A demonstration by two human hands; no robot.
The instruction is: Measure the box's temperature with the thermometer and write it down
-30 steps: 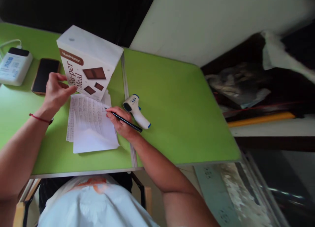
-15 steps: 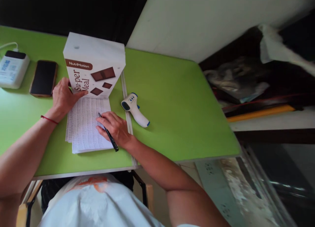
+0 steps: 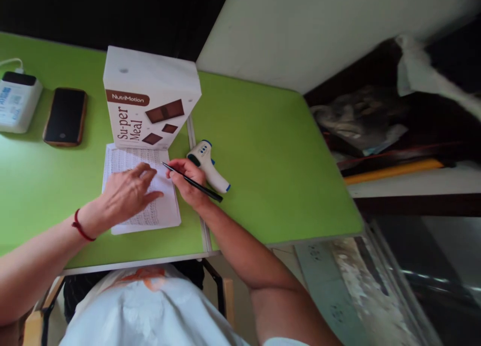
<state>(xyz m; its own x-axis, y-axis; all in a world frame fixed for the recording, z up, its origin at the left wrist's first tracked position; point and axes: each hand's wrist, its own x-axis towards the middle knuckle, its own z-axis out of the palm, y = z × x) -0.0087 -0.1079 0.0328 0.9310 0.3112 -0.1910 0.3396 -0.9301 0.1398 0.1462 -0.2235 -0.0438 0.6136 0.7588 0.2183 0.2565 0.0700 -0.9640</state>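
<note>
A stack of paper sheets (image 3: 165,211) covered in small rows of writing lies on the green table. Over its middle is my left hand (image 3: 130,193), fingers apart and holding nothing; whether it touches the top sheet I cannot tell. My right hand (image 3: 190,181) grips a black pen (image 3: 199,187) at the right edge of the sheets, its tip pointing up and left. Behind the paper stands a white box (image 3: 150,105) marked "NutriMotion Su-per Meal". A white infrared thermometer (image 3: 212,170) rests just right of my right hand, partly hidden by it.
A phone (image 3: 65,116) lies left of the box, beside a white charger-like block (image 3: 18,103) with a cable. The green table (image 3: 278,160) ends at a front edge near my body. To the right is a dark shelf with a cloth-like bundle (image 3: 356,118).
My left hand has left the box's lower left corner and come down over the sheets. My right hand, still gripping the pen, has shifted right and slightly up. The sheets now look evenly stacked.
</note>
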